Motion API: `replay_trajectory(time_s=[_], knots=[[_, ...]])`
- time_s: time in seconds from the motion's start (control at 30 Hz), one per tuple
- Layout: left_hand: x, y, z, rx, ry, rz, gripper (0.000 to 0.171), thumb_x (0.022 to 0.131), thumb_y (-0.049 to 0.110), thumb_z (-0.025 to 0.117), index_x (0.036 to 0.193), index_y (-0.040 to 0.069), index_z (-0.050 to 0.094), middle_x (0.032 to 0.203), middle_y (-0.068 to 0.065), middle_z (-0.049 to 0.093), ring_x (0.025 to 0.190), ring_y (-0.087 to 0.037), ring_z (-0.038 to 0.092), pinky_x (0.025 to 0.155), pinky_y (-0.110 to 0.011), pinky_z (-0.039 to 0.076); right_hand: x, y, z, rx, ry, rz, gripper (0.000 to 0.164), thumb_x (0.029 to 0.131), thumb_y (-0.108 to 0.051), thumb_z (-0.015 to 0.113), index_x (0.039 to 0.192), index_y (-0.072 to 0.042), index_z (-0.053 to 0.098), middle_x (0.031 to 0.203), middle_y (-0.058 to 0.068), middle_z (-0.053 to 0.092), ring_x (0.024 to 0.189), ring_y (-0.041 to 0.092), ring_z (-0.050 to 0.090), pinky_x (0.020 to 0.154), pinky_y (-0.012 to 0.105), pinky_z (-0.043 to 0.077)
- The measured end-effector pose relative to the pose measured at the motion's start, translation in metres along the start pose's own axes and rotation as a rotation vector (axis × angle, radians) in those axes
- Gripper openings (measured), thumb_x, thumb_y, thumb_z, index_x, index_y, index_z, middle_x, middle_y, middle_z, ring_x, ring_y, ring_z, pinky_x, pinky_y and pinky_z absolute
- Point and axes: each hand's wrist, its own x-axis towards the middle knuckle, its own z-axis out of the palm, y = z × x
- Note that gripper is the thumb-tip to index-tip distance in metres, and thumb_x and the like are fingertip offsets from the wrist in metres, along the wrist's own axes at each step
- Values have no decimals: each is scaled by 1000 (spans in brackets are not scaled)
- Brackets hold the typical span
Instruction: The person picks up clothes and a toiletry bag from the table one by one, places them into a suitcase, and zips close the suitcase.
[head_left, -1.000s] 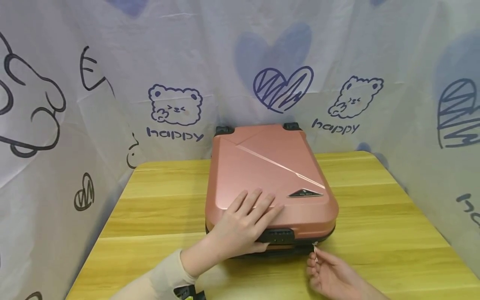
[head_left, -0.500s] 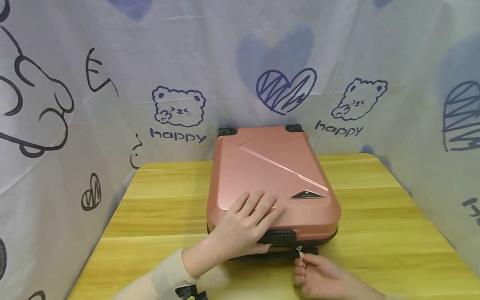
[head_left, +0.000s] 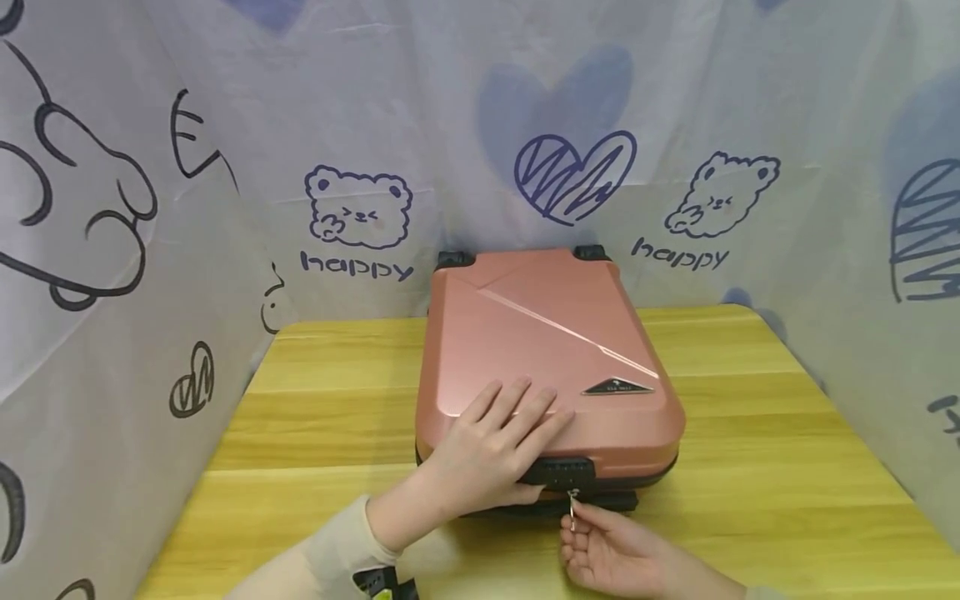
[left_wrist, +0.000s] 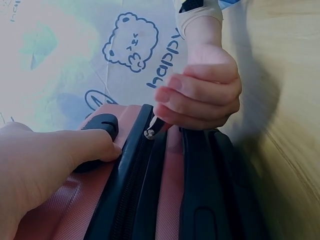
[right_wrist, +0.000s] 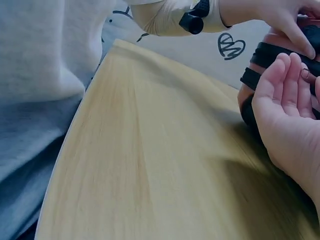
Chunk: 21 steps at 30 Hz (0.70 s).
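A pink hard-shell suitcase point(head_left: 540, 325) lies flat on the wooden table, its front side facing me. My left hand point(head_left: 487, 458) rests on the near edge of its lid, fingers spread and straight, thumb down the front beside the black lock point(head_left: 567, 472). Just below that lock, my right hand point(head_left: 615, 550) pinches the metal zipper pull point(head_left: 573, 510) between thumb and curled fingers. From the left wrist, the zipper slider point(left_wrist: 149, 134) shows on the black zipper point(left_wrist: 125, 205), with the right hand's fingers at its pull. The left palm hides part of the front edge.
Printed white curtains point(head_left: 360, 92) hang behind and on both sides of the table point(head_left: 322, 400). The suitcase's wheels point(head_left: 591, 252) are close to the back curtain. A black carry handle point(head_left: 618, 502) sits low on the suitcase's front, and a black strap point(head_left: 378, 582) is on the left wrist.
My right hand has moved left along the suitcase's front, drawing the zipper pull from near the right corner to below the lock. The left hand has stayed on the lid.
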Motion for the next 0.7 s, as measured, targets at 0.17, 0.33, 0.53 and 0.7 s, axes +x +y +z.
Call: replay_trajectory(time_s=[0.17, 0.33, 0.53, 0.7], knots=[[0, -3, 0, -5, -7, 5, 96, 65, 73, 69, 140, 16, 53, 138, -8, 58, 123, -31, 57, 99, -48, 49, 3, 3, 11, 1, 127, -45, 39, 106, -33, 37, 109, -10, 69, 110, 0, 70, 108, 10, 64, 103, 23, 46], [-1, -5, -1, -8, -15, 5, 97, 65, 73, 69, 141, 16, 52, 138, -8, 58, 123, -31, 57, 100, -48, 49, 3, 4, 24, -51, 262, -107, 37, 106, -30, 39, 108, -8, 69, 110, 1, 69, 106, 11, 65, 99, 22, 48], [-1, -5, -2, 4, -5, 4, 96, 64, 73, 68, 140, 16, 53, 137, -8, 59, 122, -31, 58, 99, -48, 49, 3, 2, 31, -50, 308, -84, 36, 105, -28, 40, 102, -9, 70, 100, -1, 70, 96, 8, 66, 94, 21, 50], [0, -5, -2, 8, -2, 10, 97, 63, 74, 68, 140, 15, 53, 136, -8, 59, 122, -31, 58, 99, -47, 49, 7, 2, 31, -55, 309, -40, 35, 105, -29, 42, 99, -11, 71, 95, -3, 71, 90, 5, 65, 90, 19, 50]])
